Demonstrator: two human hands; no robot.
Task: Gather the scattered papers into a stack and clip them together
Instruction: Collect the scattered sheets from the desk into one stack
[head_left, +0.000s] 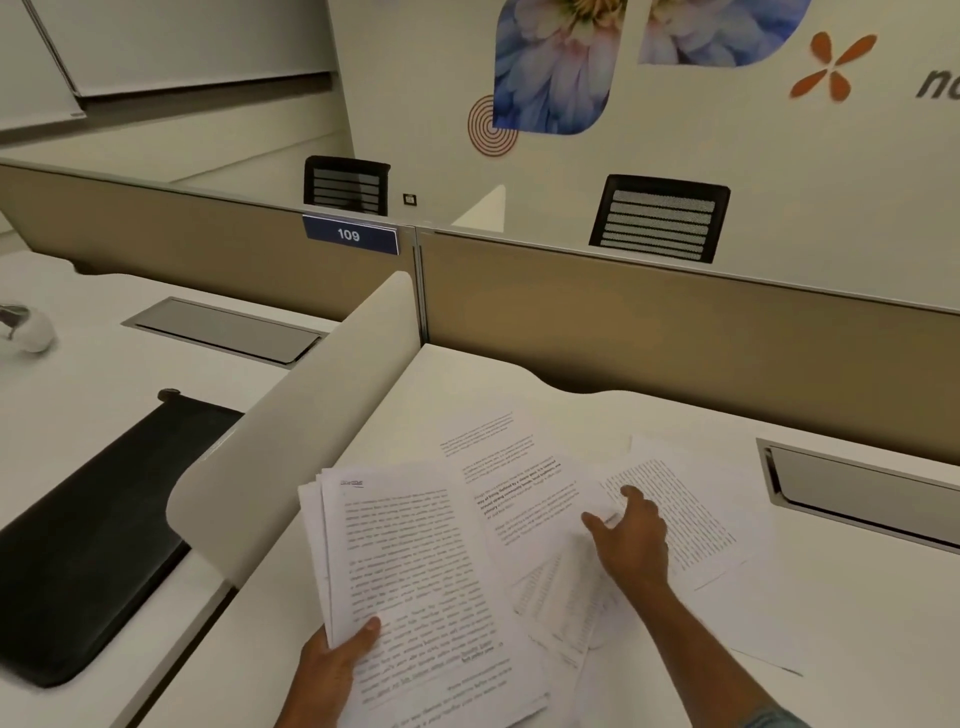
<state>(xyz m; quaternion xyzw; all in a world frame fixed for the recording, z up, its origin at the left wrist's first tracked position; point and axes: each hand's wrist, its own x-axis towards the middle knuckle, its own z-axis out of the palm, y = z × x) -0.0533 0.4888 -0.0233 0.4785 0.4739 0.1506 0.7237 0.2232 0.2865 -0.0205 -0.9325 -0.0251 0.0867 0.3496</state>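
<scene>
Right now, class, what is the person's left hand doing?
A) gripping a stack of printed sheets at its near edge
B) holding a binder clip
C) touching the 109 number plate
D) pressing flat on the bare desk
A: the left hand grips the stack of printed sheets, with its thumb lying on top of the near edge.

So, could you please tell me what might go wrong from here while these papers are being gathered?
The left hand grips the fanned stack of white printed papers only at its near corner, so sheets might slide out. The right hand rests on overlapping loose white printed sheets on the white desk; dragging one could crease it or scatter the others.
</scene>
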